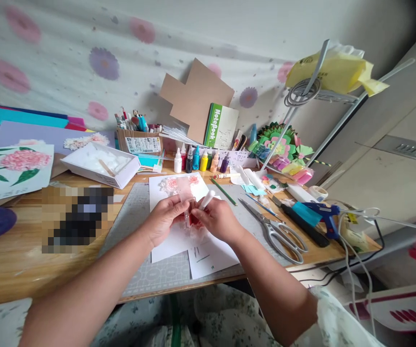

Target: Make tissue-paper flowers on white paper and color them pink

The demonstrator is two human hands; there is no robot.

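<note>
Over the sheets of white paper [160,241], my left hand [169,212] is closed on a pale pink, see-through strip [183,187] that sticks up above the fingers. A narrow clear piece [187,220] shows just below that thumb. My right hand [217,217] is closed around a white pen-like stick [208,198], its rounded end pointing up. The fingertips of both hands come close together, and small reddish bits between them are too small to make out. Behind the hands, pink and white paper flowers [171,184] lie on the paper.
A grey cutting mat [135,260] lies beneath the paper. To the right are a green pencil [224,192], large scissors [275,229], a black-handled knife [301,220] and a blue glue gun [325,214]. Paint bottles [196,159] line the back; a white tray [102,164] stands left.
</note>
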